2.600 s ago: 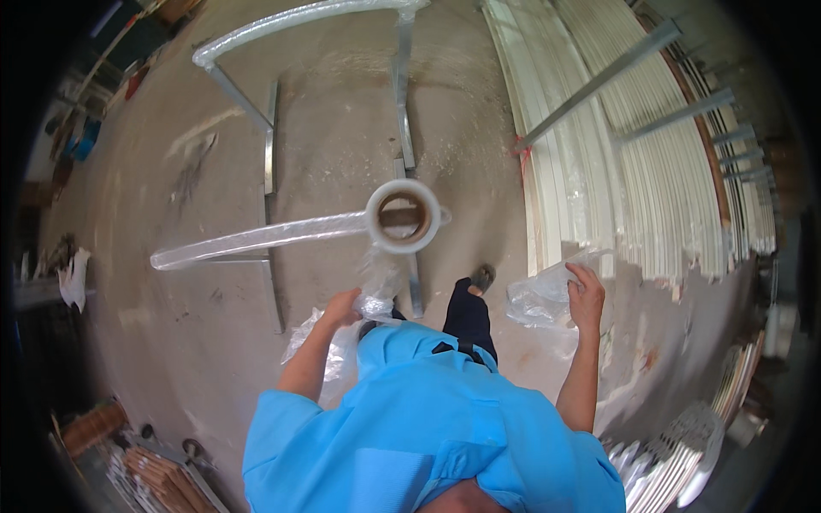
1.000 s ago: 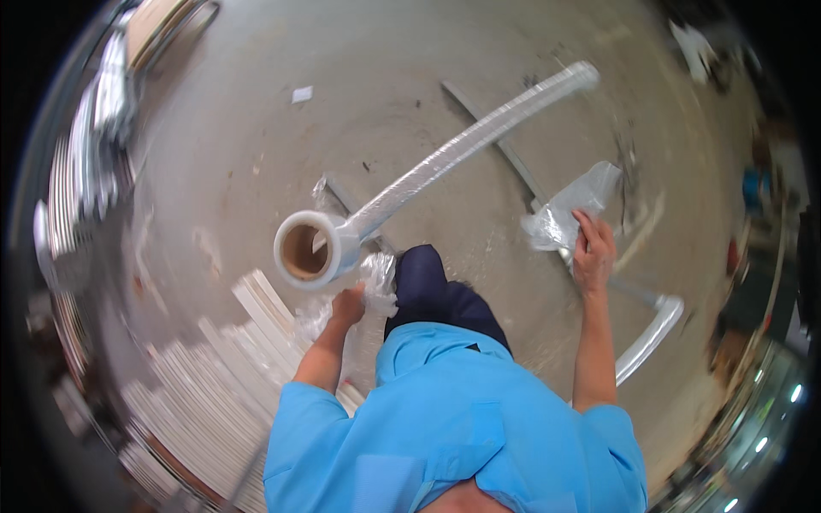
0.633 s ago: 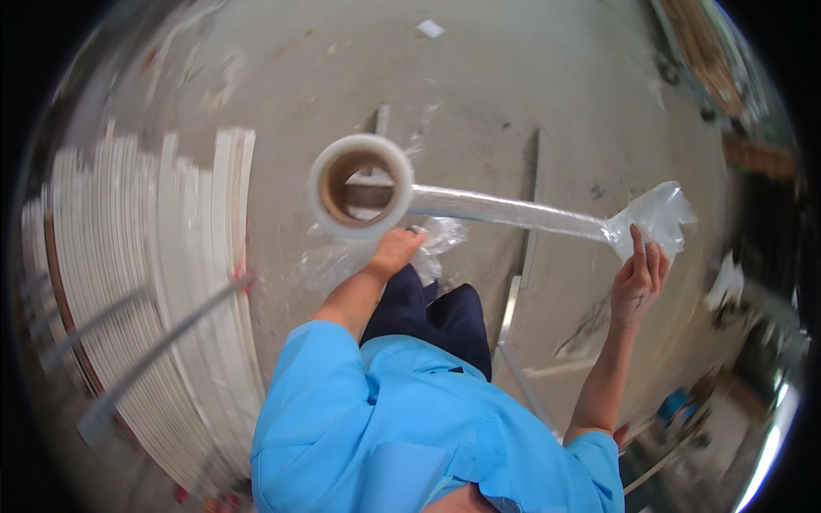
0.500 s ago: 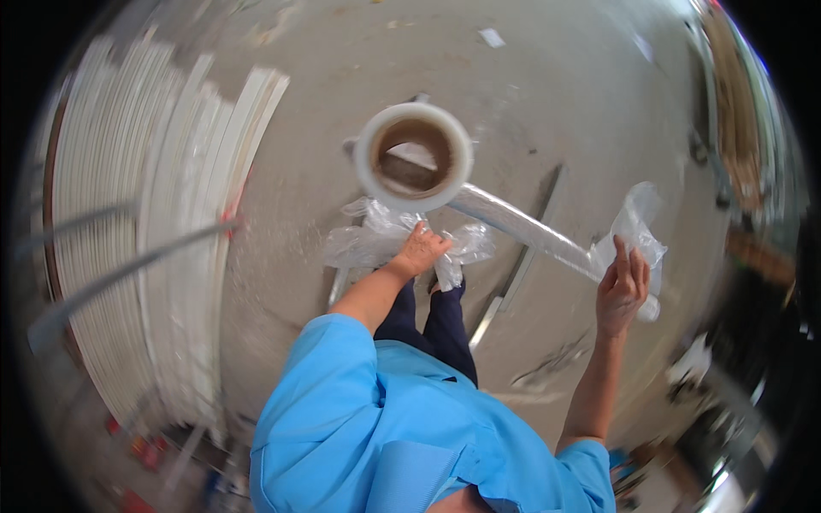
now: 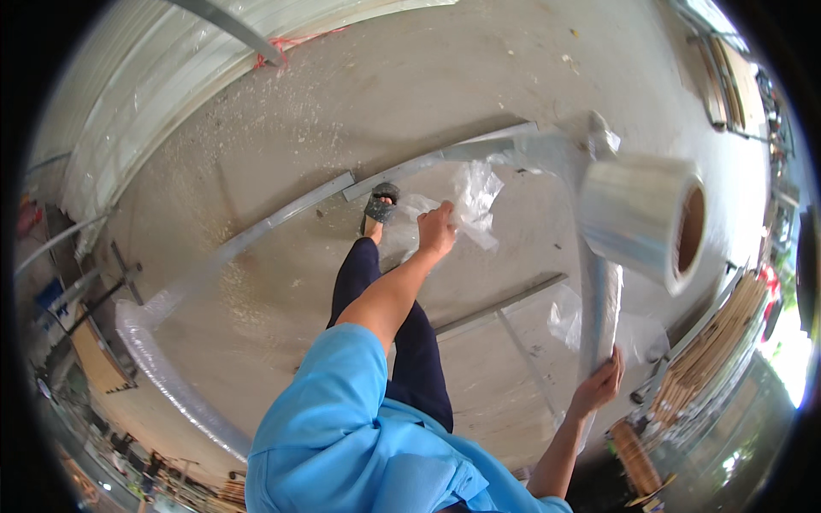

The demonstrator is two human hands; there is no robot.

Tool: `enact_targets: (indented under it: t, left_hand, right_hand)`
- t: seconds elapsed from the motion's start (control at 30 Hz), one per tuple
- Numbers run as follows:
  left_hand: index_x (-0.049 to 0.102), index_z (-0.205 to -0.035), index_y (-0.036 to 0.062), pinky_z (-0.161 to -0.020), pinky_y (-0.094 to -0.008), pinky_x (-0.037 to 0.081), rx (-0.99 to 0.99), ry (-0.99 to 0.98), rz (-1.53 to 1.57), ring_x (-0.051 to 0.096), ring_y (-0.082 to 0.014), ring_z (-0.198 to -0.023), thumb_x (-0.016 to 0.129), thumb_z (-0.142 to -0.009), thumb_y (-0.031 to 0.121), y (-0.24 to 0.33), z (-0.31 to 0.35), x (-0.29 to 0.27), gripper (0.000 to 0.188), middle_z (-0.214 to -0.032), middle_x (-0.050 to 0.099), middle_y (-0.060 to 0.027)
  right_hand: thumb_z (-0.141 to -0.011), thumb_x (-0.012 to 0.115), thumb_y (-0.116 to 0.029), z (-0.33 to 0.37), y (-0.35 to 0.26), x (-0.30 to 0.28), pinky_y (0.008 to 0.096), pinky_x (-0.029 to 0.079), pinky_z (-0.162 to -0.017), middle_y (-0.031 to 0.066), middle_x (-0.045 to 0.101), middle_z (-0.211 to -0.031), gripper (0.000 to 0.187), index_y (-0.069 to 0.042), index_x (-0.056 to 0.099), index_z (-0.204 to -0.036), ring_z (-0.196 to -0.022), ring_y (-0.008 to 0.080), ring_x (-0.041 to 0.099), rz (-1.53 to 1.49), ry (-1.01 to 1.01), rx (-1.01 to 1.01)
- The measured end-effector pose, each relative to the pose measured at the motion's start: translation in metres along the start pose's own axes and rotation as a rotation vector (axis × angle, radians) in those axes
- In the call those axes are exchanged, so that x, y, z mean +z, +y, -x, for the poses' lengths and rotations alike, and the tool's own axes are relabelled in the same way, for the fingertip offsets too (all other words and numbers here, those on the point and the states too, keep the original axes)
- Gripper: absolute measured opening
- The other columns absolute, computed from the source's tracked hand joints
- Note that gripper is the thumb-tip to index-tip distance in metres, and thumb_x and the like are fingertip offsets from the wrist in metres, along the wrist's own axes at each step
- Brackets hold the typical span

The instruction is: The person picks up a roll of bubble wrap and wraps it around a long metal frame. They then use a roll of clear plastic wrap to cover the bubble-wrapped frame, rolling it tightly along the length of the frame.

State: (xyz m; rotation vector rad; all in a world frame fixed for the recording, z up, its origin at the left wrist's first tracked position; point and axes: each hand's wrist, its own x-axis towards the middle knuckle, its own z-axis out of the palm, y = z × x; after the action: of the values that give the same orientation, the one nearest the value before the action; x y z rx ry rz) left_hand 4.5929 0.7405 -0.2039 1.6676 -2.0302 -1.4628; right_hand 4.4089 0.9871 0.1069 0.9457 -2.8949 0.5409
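Loose crumpled clear plastic film (image 5: 477,192) is bunched in my left hand (image 5: 438,231), whose fingers are closed on it. At the right, my right hand (image 5: 599,389) has its fingers curled against the edge of a long bar (image 5: 600,308) wrapped in shiny clear film. Thin clear plastic also spreads out on both sides of that bar. A large roll of clear stretch film (image 5: 637,214) with a brown core appears above the bar's middle, close to the camera. What bears the roll is hidden.
Long metal profiles (image 5: 295,212) lie on the concrete floor in front of my sandalled foot (image 5: 381,201). A film-wrapped length (image 5: 175,376) curves along the left. White panels (image 5: 128,77) are stacked at the far left, and stacked boards (image 5: 705,350) stand at the right.
My view has swung round, shifting the panels to the upper left and the film roll to the right. My right hand has come from the loose plastic to the wrapped bar; my left still grips film.
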Motion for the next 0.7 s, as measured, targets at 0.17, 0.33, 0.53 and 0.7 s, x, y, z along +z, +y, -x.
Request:
enact_targets:
  t: [0.17, 0.33, 0.53, 0.7]
  left_hand:
    - [0.056, -0.112, 0.0054, -0.083, -0.0436, 0.051, -0.264, 0.314, 0.596, 0.064, -0.0439, -0.097, 0.076, -0.073, 0.020, -0.034, -0.041, 0.047, 0.046, -0.098, 0.068, -0.0227]
    - [0.061, -0.122, 0.0056, -0.088, -0.0428, 0.051, -0.507, 0.417, 0.553, 0.066, -0.0400, -0.103, 0.081, -0.067, 0.024, -0.146, -0.092, 0.069, 0.061, -0.108, 0.070, -0.0192]
    - [0.066, -0.116, 0.0057, -0.087, -0.0433, 0.052, -0.338, 0.328, 0.393, 0.067, -0.0390, -0.099, 0.082, -0.069, 0.035, -0.256, -0.187, 0.068, 0.058, -0.106, 0.071, -0.0196]
    - [0.072, -0.107, 0.0086, -0.083, -0.0452, 0.052, -0.282, 0.198, -0.111, 0.068, -0.0363, -0.096, 0.084, -0.066, 0.047, -0.309, -0.206, 0.060, 0.058, -0.104, 0.071, -0.0165]
  right_hand:
    - [-0.102, 0.044, -0.018, -0.001, 0.017, -0.007, 0.0429, 0.046, -0.096, 0.0214, 0.064, -0.122, 0.035, 0.006, 0.064, -0.119, -0.110, 0.0331, 0.062, 0.073, 0.057, 0.110]
    - [-0.101, 0.044, -0.021, 0.002, 0.039, -0.024, 0.0439, 0.046, -0.096, 0.0239, 0.062, -0.125, 0.040, 0.006, 0.059, -0.126, -0.113, 0.0338, 0.060, 0.354, 0.088, 0.134]
    - [-0.101, 0.045, -0.026, 0.019, 0.075, -0.049, 0.0465, 0.049, -0.087, 0.0266, 0.059, -0.117, 0.041, 0.005, 0.055, -0.126, -0.103, 0.0387, 0.060, 1.128, 0.214, -0.137]
    - [-0.095, 0.060, -0.035, 0.022, 0.088, -0.079, 0.0531, 0.052, -0.073, 0.0290, 0.062, -0.098, 0.049, 0.010, 0.058, -0.115, -0.087, 0.0459, 0.063, 1.331, 0.330, -0.317]
